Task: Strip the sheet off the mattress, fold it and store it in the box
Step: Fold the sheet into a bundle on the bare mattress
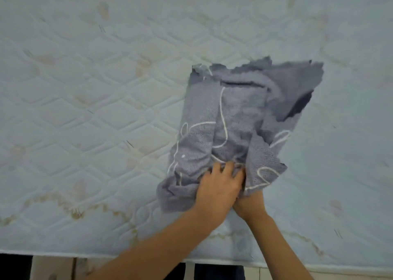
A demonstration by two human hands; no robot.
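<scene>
A grey sheet (238,114) with thin white line patterns lies bunched and roughly folded on the bare quilted mattress (95,101), right of centre. My left hand (217,186) grips the sheet's near edge, fingers curled into the fabric. Just to its right, my right hand (248,205) sits partly under the left hand and the cloth, holding the same near edge; its fingers are mostly hidden. The sheet's far corners look ragged and blurred. No box is in view.
The pale blue mattress is stained with yellowish marks and fills nearly the whole view. Its near edge (127,256) runs along the bottom, with tiled floor (53,269) and dark gaps below it.
</scene>
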